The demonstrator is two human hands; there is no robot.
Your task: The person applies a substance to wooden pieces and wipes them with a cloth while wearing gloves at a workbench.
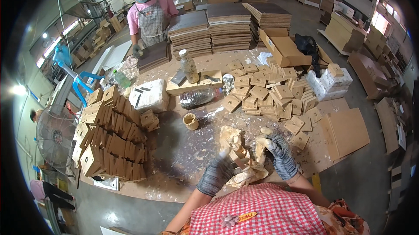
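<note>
My left hand (215,174), in a grey striped glove with pale fingertips, is closed on a small wooden block (238,160) in front of my body. Across from it, my right hand (283,156) wears a matching glove; its fingers are half bent and apart, with tan-stained tips. Crumpled, tan-coated sheeting (230,135) lies under and around both hands, partly hiding the block. Beyond the hands stands a small tan-crusted cup (190,121). A loose pile of square wooden blocks with holes (259,92) spreads close to my right hand.
Stacked wooden blocks (111,136) rise at the left table edge, by a standing fan (56,134). Bottles (188,67) and a white wrapped bundle (150,96) sit mid-table. A cardboard sheet (345,132) lies right. Behind the board stacks (229,27), a co-worker (152,16) stands.
</note>
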